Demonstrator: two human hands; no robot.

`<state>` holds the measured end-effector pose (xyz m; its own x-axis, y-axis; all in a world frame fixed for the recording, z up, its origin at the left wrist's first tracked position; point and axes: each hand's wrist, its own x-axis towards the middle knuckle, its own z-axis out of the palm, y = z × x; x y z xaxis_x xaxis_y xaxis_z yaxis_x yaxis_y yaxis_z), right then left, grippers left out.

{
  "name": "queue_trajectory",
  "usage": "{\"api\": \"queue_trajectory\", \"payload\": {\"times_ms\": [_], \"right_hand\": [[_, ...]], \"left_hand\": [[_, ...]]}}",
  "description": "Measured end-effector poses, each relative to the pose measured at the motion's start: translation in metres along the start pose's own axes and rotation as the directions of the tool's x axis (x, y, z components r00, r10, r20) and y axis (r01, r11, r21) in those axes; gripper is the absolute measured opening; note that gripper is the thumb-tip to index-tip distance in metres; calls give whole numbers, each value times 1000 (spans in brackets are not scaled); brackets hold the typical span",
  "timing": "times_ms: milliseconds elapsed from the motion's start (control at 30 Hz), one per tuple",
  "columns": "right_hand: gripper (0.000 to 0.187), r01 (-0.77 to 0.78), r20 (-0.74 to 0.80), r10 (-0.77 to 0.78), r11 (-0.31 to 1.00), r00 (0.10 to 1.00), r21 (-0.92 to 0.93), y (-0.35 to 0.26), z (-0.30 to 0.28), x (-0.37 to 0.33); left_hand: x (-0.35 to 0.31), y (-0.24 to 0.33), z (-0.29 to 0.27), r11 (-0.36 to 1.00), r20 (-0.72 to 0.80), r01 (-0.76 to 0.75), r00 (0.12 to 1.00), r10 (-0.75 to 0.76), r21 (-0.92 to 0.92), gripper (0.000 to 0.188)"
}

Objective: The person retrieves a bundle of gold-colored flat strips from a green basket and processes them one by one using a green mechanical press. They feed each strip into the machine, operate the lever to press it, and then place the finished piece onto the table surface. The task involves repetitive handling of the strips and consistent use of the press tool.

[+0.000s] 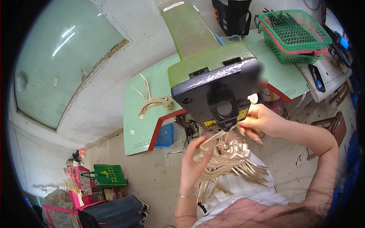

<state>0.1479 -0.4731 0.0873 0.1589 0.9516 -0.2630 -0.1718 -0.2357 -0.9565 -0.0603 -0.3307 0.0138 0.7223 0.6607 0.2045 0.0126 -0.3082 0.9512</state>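
Left hand (194,161) of the person, seen from the head, is at one end of a thin, pale gold, shiny strip (215,137). Its fingers are bent and the thumb sits a bit away from them; I cannot tell if they pinch the strip. The strip slants up from this hand to the low tip of a big green and black metal machine (205,49), which stands above and between both hands. Right hand (262,121) is just beside that tip, its thumb and fingers near each other. The machine hides some of it, so I cannot tell if it is shut on the strip.

Just below and between the hands, a big messy pile of shiny gold strips (235,163) lies on the person's white clothes (251,193). Up and left of the left hand, a small bunch of pale gold strips (157,102) lies on a light green desk with a red edge (141,131). Far above the right hand is a stack of green and pink plastic baskets with holes (292,47). Under the baskets, to the right, lies a black phone (316,78).
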Motion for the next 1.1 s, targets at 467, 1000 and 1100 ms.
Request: {"api": "queue_trajectory", "payload": {"times_ms": [467,1000,1100], "right_hand": [[18,346,-182,-610,642,772,-684,21,1,3],[22,485,-161,-902,357,400,-798,51,19,15],[27,429,-32,-946,176,323,-886,51,22,16]], "left_hand": [[36,35,5,950,322,296,913,-250,-100,15],[43,39,8,960,559,276,802,-211,-35,28],[42,40,11,943,566,314,800,-198,-114,31]]}}
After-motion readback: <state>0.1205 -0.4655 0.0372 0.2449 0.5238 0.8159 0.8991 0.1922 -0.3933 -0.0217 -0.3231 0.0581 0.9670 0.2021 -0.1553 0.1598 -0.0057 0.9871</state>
